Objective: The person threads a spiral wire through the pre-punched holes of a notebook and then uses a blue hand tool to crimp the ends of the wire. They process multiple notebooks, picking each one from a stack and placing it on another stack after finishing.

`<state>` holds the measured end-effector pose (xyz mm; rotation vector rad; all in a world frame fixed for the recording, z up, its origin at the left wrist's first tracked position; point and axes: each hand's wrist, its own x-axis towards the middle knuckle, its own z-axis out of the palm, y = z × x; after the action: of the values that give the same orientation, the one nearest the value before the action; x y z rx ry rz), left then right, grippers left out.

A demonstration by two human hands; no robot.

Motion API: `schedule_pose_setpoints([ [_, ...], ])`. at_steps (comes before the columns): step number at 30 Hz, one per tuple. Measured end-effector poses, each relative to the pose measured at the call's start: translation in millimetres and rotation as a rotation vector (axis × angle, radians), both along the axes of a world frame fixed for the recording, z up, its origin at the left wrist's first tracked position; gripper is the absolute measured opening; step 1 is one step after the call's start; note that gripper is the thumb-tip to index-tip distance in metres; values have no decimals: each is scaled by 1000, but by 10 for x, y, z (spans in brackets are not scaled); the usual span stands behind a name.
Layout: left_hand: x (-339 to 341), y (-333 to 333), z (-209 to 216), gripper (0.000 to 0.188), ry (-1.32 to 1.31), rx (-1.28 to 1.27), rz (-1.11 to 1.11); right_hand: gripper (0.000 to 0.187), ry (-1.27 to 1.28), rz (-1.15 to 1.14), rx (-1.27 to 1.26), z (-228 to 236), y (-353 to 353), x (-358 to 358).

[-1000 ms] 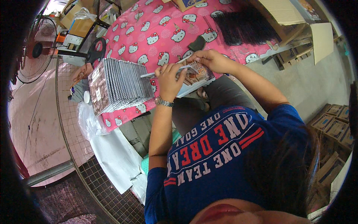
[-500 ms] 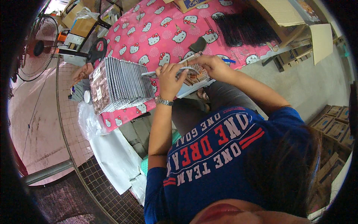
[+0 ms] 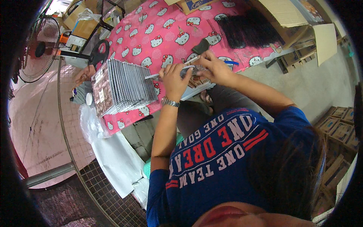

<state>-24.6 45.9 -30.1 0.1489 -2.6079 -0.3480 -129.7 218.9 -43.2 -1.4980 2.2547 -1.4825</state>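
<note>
My left hand (image 3: 176, 81), with a metal watch on its wrist, is closed on a thin booklet (image 3: 152, 76) whose pale edge sticks out to its left. My right hand (image 3: 215, 70) pinches the far side of the same booklet, fingertips bent inward. Part of a brown printed cover shows between the hands; the fingers hide the rest. Beneath lies another pale-edged booklet (image 3: 201, 89) at the table's near edge. Just left of my left hand stands a tall stack of wire-bound booklets (image 3: 130, 89), with a brown printed cover facing left.
A pink patterned cloth covers the table (image 3: 159, 28). Many thin black wires (image 3: 245, 30) lie at its far right, near an open cardboard box (image 3: 325, 41). A dark green pad (image 3: 200, 46) and a blue pen (image 3: 231, 62) lie beyond my hands. A fan (image 3: 39, 49) stands left.
My right hand has drawn slightly up and toward the left. The booklet between my hands is now tilted up, showing more edge and less cover. My left hand has shifted slightly right.
</note>
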Motion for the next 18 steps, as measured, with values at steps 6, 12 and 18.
schedule_pose_setpoints([
  [6, -57, 109, 11, 24, 10, -52, -115, 28, -2, 79, 44, -185, -98, -243],
  [12, -17, 108, 25, 26, -11, -68, -150, 30, -174, -24, 177, 199, -30, -76],
  [18, 41, 122, 62, 27, -93, -81, -138, 30, 137, 18, 65, 325, -5, -38],
])
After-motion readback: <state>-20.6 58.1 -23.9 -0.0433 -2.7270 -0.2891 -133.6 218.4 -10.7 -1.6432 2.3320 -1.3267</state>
